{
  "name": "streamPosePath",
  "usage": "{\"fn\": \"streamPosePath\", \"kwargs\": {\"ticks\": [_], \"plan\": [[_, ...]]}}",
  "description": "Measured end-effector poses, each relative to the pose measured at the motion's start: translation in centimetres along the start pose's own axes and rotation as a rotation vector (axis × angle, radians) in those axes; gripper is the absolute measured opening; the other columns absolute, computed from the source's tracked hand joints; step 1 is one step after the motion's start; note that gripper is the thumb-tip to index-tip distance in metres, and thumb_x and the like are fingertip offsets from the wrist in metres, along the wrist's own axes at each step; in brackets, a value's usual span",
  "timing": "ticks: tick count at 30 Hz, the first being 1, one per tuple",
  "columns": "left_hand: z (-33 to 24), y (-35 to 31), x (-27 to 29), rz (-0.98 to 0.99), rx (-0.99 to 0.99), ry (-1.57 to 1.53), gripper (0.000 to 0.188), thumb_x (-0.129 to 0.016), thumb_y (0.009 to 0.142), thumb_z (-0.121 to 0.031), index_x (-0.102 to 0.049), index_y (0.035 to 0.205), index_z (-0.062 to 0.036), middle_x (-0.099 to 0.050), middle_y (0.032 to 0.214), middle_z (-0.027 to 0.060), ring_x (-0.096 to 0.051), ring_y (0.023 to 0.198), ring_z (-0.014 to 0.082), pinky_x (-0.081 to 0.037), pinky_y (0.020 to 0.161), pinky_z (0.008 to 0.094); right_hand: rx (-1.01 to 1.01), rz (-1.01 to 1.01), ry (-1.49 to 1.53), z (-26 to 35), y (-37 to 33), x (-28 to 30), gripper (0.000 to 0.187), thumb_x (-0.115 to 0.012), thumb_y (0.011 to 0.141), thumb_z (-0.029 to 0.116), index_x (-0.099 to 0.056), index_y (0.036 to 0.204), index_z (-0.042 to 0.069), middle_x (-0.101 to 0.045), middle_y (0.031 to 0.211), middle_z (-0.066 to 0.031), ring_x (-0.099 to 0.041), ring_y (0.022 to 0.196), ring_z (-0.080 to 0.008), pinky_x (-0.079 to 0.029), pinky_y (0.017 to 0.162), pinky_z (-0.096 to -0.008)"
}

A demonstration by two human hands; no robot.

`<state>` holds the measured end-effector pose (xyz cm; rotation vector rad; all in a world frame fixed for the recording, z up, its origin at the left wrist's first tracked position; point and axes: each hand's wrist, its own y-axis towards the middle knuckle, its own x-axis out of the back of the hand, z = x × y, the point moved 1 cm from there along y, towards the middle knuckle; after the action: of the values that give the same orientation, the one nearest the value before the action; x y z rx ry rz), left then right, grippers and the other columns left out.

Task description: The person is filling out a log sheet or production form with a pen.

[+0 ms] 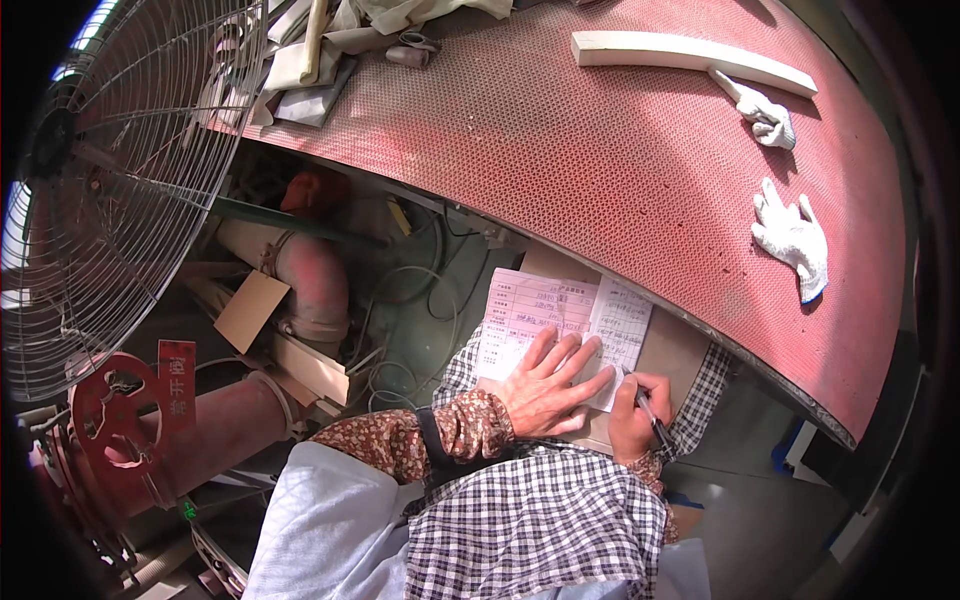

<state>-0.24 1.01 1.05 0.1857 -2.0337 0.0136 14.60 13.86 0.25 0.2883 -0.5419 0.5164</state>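
Note:
My left hand (548, 385) lies flat, fingers spread, on a pink and white paper form (545, 312) resting on a brown board (672, 352) on my lap. My right hand (638, 415) grips a dark pen (657, 425) with its tip at the form's lower right edge. Both forearms wear floral sleeves over a checked apron (540, 520).
A red mesh table (600, 170) curves across the top, carrying two white work gloves (792, 238), a long pale bar (690, 55) and folded cloths (310, 60). A large wire-caged fan (110, 170) stands at left. Red pipes (310, 285), a valve wheel (115, 410) and cables lie below.

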Motion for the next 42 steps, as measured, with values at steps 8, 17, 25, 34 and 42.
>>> {"fn": "streamPosePath", "kwargs": {"ticks": [8, 17, 25, 34, 42], "plan": [[-0.1, 0.1, -0.1, -0.013, -0.002, -0.007, 0.080, -0.074, 0.084, -0.049, -0.049, 0.156, -0.0240, -0.042, 0.160, 0.0194, -0.049, 0.138, 0.0394, -0.030, 0.119, 0.0659, -0.020, -0.016, 0.001, 0.2, -0.1, 0.2, 0.013, -0.071, 0.093, 0.014, -0.064, 0.091, 0.003, -0.066, 0.072, -0.0096, -0.062, 0.060, -0.0214, -0.050, 0.058, -0.0374], [-0.2, 0.0, 0.0, -0.018, 0.027, -0.007, 0.078, -0.076, 0.082, -0.047, -0.051, 0.154, -0.0264, -0.045, 0.159, 0.0172, -0.048, 0.138, 0.0396, -0.031, 0.120, 0.0650, -0.022, -0.033, -0.007, 0.3, 0.1, -0.1, 0.012, -0.072, 0.090, 0.013, -0.065, 0.088, 0.003, -0.065, 0.071, -0.0124, -0.063, 0.059, -0.0273, -0.051, 0.057, -0.0408], [-0.1, 0.0, 0.2, -0.034, 0.014, 0.000, 0.076, -0.072, 0.085, -0.048, -0.050, 0.154, -0.0254, -0.044, 0.159, 0.0184, -0.049, 0.138, 0.0395, -0.029, 0.121, 0.0645, -0.028, -0.023, 0.011, 0.5, 0.1, -0.2, 0.012, -0.072, 0.090, 0.013, -0.065, 0.088, 0.003, -0.064, 0.071, -0.0129, -0.063, 0.059, -0.0282, -0.050, 0.057, -0.0413], [-0.1, -0.1, 0.0, -0.067, 0.003, 0.033, 0.073, -0.070, 0.086, -0.052, -0.053, 0.153, -0.0263, -0.045, 0.159, 0.0170, -0.049, 0.137, 0.0386, -0.030, 0.120, 0.0633, -0.013, -0.004, 0.023, 0.9, 0.4, -0.1, 0.012, -0.072, 0.091, 0.013, -0.065, 0.088, 0.003, -0.065, 0.072, -0.0132, -0.063, 0.060, -0.0298, -0.050, 0.058, -0.0422], [-0.1, -0.1, -0.1, -0.077, 0.001, 0.051, 0.072, -0.068, 0.087, -0.053, -0.053, 0.152, -0.0264, -0.046, 0.158, 0.0164, -0.050, 0.136, 0.0383, -0.030, 0.120, 0.0631, -0.022, 0.014, 0.041, 1.0, 0.6, 0.0, 0.012, -0.072, 0.091, 0.012, -0.064, 0.088, 0.003, -0.065, 0.072, -0.0132, -0.063, 0.059, -0.0294, -0.050, 0.057, -0.0413]]}}
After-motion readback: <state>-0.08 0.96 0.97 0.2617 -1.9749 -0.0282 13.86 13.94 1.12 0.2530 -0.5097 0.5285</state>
